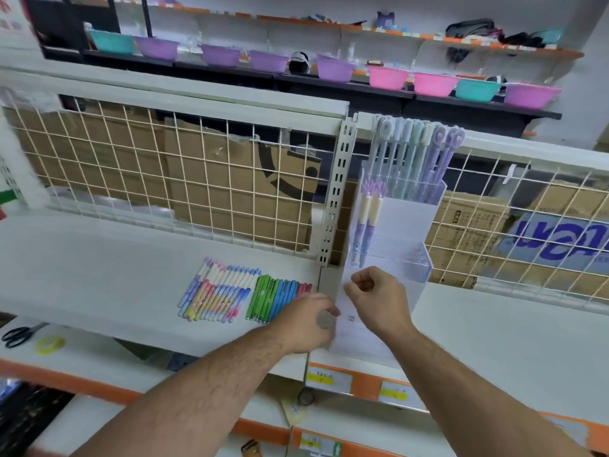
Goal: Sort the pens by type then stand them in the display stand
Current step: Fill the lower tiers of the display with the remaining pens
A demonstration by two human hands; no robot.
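On the white shelf, pastel pens lie in a row, with green and blue pens just beside them. My left hand rests over their right end; I cannot tell how its fingers sit. My right hand hovers, fingers curled narrow, before the clear display stand, where lilac pens stand upright in the back compartment.

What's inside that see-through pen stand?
Tall pastel pens stand in the back tier of the stand, two purple-cream pens lower left. The right hand hides part of the front tier.
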